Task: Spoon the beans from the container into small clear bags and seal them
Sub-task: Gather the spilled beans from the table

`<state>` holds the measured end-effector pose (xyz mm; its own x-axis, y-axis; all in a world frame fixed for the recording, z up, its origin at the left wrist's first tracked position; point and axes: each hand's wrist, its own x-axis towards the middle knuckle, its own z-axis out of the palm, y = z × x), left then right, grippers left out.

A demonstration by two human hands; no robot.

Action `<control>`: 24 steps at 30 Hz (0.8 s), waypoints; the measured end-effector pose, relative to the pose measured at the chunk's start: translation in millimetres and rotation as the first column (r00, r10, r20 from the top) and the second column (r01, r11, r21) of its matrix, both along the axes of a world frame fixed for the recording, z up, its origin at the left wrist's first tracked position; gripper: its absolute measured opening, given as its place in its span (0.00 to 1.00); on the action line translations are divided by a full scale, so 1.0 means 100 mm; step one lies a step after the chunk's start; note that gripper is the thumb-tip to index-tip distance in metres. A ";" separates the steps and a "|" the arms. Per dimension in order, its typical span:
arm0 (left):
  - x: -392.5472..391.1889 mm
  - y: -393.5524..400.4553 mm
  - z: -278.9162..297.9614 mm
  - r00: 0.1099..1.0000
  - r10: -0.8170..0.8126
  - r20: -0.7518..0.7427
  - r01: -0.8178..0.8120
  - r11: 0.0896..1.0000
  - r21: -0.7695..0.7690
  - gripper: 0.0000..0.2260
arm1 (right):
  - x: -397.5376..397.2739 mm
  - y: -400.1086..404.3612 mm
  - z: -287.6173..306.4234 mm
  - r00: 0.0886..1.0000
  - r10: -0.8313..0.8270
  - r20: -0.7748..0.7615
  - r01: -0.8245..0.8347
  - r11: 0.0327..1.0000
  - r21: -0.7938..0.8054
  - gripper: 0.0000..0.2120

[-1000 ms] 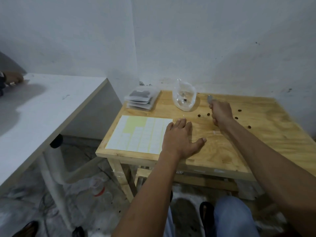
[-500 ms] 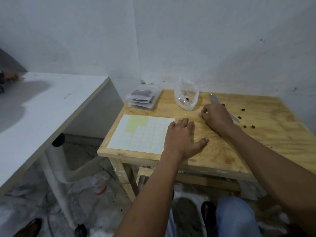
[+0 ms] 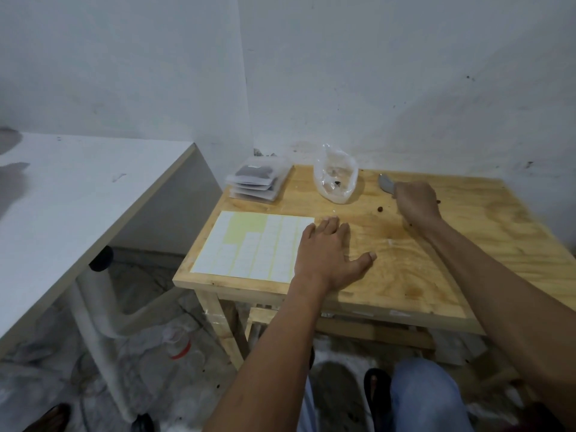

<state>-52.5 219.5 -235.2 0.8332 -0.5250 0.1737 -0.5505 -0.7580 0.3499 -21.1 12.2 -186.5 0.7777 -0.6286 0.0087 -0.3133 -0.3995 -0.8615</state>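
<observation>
My right hand [image 3: 416,202] grips a metal spoon [image 3: 386,183] on the wooden table [image 3: 405,275], its bowl pointing toward the back wall. To its left stands a crumpled clear bag [image 3: 336,179] with a few beans at its bottom. Loose brown beans [image 3: 380,209] lie on the wood beside my right hand. A stack of sealed clear bags with dark beans [image 3: 257,182] sits at the back left corner. My left hand [image 3: 327,254] lies flat with fingers straight, partly over a sheet of white labels [image 3: 249,244].
A white table [image 3: 78,207] stands to the left, with a gap between it and the wooden one. A white wall closes the back. Below are my knees in jeans and a plastic bottle [image 3: 179,341] on the floor.
My right hand went down toward the loose beans near the middle, then drew back to the right and took hold of the spoon again. My left hand stayed flat in place.
</observation>
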 end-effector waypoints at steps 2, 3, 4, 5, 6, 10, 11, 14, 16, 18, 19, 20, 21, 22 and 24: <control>0.00 0.00 0.00 1.000 0.003 0.000 -0.003 1.000 -0.009 0.37 | 0.02 0.00 -0.14 0.994 0.082 -0.078 -0.108 0.885 -0.452 0.23; 0.00 0.00 0.00 1.000 0.004 0.001 -0.004 1.000 -0.014 0.37 | 0.03 0.00 -0.18 0.990 0.092 -0.112 -0.139 0.814 -0.564 0.23; 0.00 0.00 0.00 1.000 0.005 0.001 -0.005 1.000 -0.016 0.37 | 0.04 0.00 -0.21 0.987 0.095 -0.131 -0.157 0.760 -0.631 0.23; -0.01 -0.01 0.00 1.000 0.005 -0.001 -0.005 1.000 -0.015 0.37 | 0.06 0.00 -0.23 0.985 0.096 -0.145 -0.169 0.723 -0.670 0.22; -0.01 -0.01 0.00 1.000 0.006 -0.006 -0.006 1.000 -0.015 0.37 | 0.07 0.00 -0.25 0.983 0.097 -0.153 -0.177 0.707 -0.685 0.22; 0.00 -0.01 -0.01 1.000 0.007 -0.014 -0.007 1.000 -0.015 0.38 | 0.06 0.01 -0.30 0.978 0.099 -0.182 -0.199 0.693 -0.693 0.18; 0.01 -0.01 -0.01 1.000 0.006 -0.012 -0.006 1.000 -0.015 0.38 | 0.06 0.02 -0.31 0.977 0.094 -0.191 -0.202 0.689 -0.696 0.18; 0.01 -0.01 -0.01 1.000 0.006 -0.010 -0.007 1.000 -0.013 0.38 | 0.08 0.04 -0.31 0.976 0.079 -0.203 -0.199 0.704 -0.682 0.17; 0.00 -0.01 -0.01 1.000 0.007 -0.011 -0.007 1.000 -0.009 0.38 | 0.07 0.05 -0.27 0.975 0.065 -0.211 -0.190 0.732 -0.654 0.16; 0.00 -0.01 0.00 1.000 0.004 -0.014 -0.004 1.000 -0.011 0.38 | 0.04 0.07 -0.22 0.978 0.076 -0.195 -0.184 0.757 -0.627 0.14; 0.00 -0.01 0.00 1.000 0.003 -0.014 -0.003 1.000 -0.011 0.38 | 0.03 0.08 -0.19 0.983 0.085 -0.166 -0.170 0.772 -0.613 0.13; 0.00 0.00 0.00 1.000 0.003 -0.012 -0.003 1.000 -0.009 0.38 | 0.03 0.09 -0.16 0.987 0.089 -0.137 -0.154 0.790 -0.594 0.12; 0.01 0.00 0.00 1.000 0.002 -0.010 -0.002 1.000 -0.008 0.38 | 0.04 0.10 -0.14 0.989 0.092 -0.116 -0.143 0.805 -0.576 0.12; 0.01 -0.01 0.00 1.000 0.001 -0.010 -0.001 1.000 -0.009 0.38 | 0.06 0.10 -0.13 0.989 0.102 -0.103 -0.143 0.817 -0.559 0.13; 0.01 -0.01 -0.02 1.000 -0.001 -0.005 0.001 1.000 -0.011 0.38 | 0.14 0.09 -0.13 0.985 0.137 -0.105 -0.172 0.832 -0.528 0.16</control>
